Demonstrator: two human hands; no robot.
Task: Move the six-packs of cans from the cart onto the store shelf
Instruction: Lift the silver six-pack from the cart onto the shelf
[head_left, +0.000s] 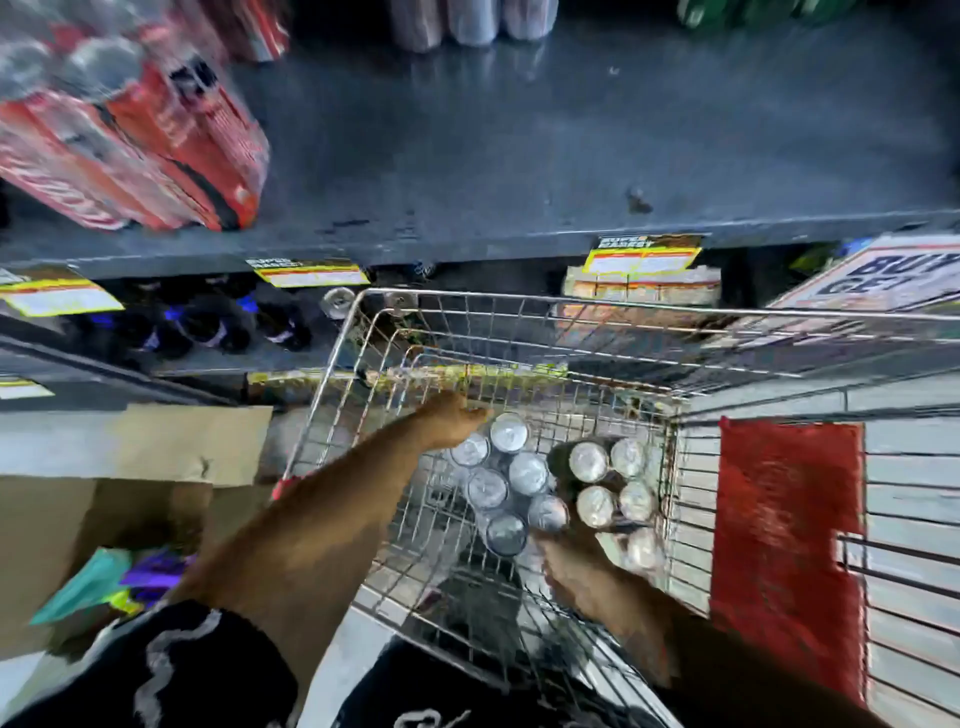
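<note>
Two six-packs of silver-topped cans stand in the wire cart. The left six-pack sits between my hands. My left hand reaches over the cart's left wall and curls on the pack's far end. At the pack's near end lies my right hand, its fingers tucked against the nearest cans. The second six-pack stands right beside it, against the cart's right wall. Above the cart lies the dark store shelf, its middle bare.
Red shrink-wrapped packs fill the shelf's left end, and cans stand at its back. Yellow price tags hang on the shelf edge. An open cardboard box stands left of the cart. The cart's red flap is on the right.
</note>
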